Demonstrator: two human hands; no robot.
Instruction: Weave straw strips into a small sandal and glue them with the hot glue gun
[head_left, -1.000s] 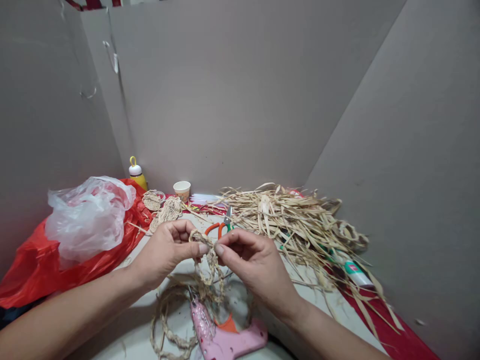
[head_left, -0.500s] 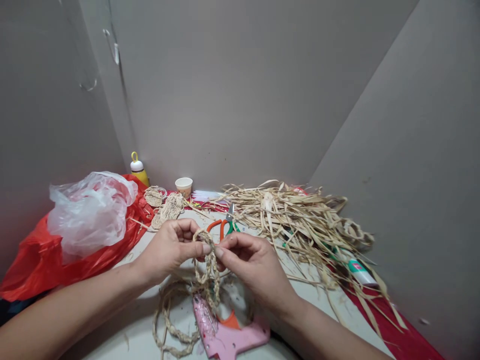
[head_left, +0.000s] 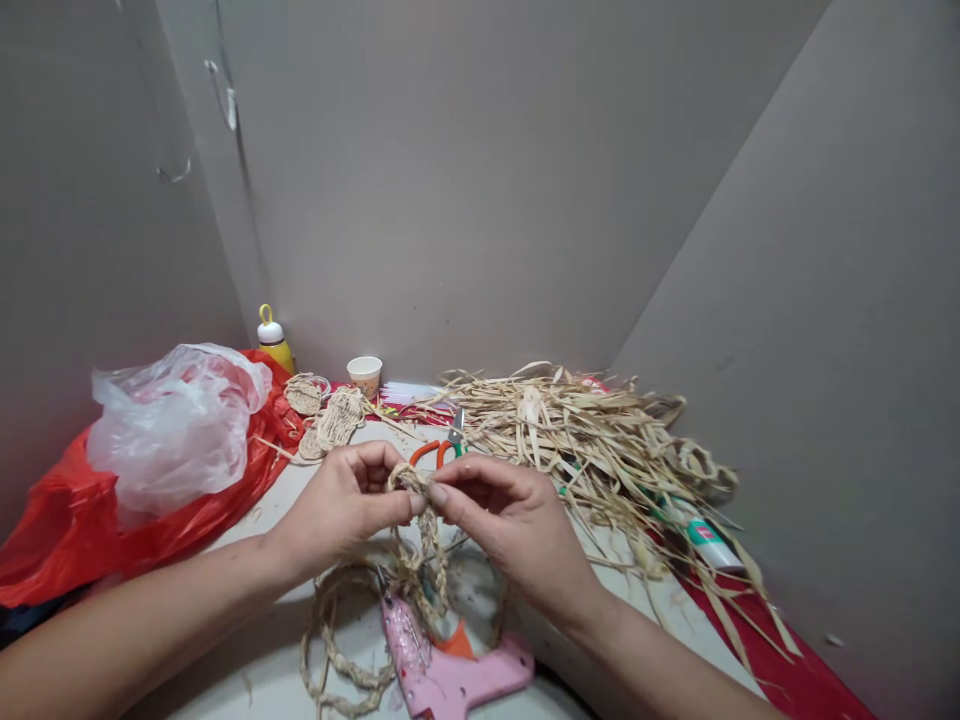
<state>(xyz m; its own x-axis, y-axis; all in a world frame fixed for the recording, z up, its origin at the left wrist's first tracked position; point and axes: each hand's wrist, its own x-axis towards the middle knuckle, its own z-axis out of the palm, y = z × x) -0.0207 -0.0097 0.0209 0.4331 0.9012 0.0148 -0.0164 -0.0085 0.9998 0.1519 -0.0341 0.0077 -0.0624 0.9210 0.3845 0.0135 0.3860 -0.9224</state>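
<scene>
The glue gun (head_left: 480, 680) lies on the worktop (head_left: 247, 660) nearest the person, its nozzle pointing away, up toward the hands. Above and just beyond it, the braid (head_left: 441, 560) hangs between the two hands. The left hand (head_left: 341, 505), to the left of the gun, pinches the braid's looped top between thumb and fingers. The right hand (head_left: 510, 515), above and beyond the gun's handle, has thumb and forefinger closed on the same loop's right edge. Fingertips nearly meet there, so neither hand is clearly nearer. The braid's long axis runs down from that pinch toward the gun's nozzle end; whether it touches the gun I cannot tell.

Just left of the gun lies a coil (head_left: 352, 675) of plaited straw; whether it joins the held braid is unclear. Straight beyond the gun, past the hands, are the scissors (head_left: 456, 428). The loose straw (head_left: 532, 410) is heaped beyond the gun and to its right, well apart.
</scene>
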